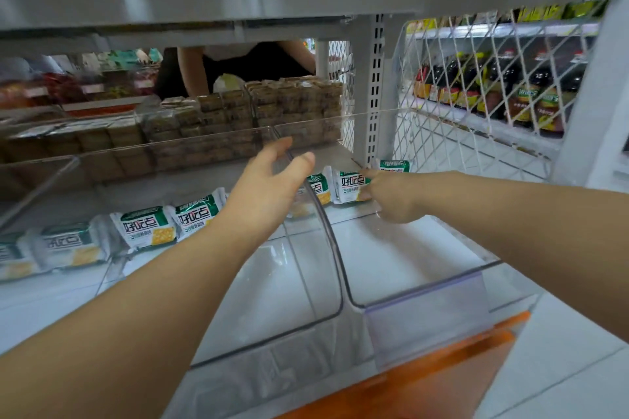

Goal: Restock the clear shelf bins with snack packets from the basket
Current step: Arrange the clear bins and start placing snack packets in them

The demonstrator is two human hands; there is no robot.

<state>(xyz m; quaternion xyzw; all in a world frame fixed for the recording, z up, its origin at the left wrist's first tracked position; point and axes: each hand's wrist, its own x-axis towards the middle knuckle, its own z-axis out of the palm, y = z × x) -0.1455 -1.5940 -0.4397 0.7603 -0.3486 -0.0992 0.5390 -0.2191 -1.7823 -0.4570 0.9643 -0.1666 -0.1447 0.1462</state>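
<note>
Right hand is reaching into the right bin, toward the back of the shelf. The packet sits right at its fingertips, index on top and thumb underneath, pinching the packet's right end. Left hand is over the clear wall between the two bins with its fingers loose and spread. The thumb is on one side of that wall, but I can't tell if it actually grips it. More packets run in a row toward the shelf's left end. Wrappers are green and white and read 好吃点, upside down from here.
</note>
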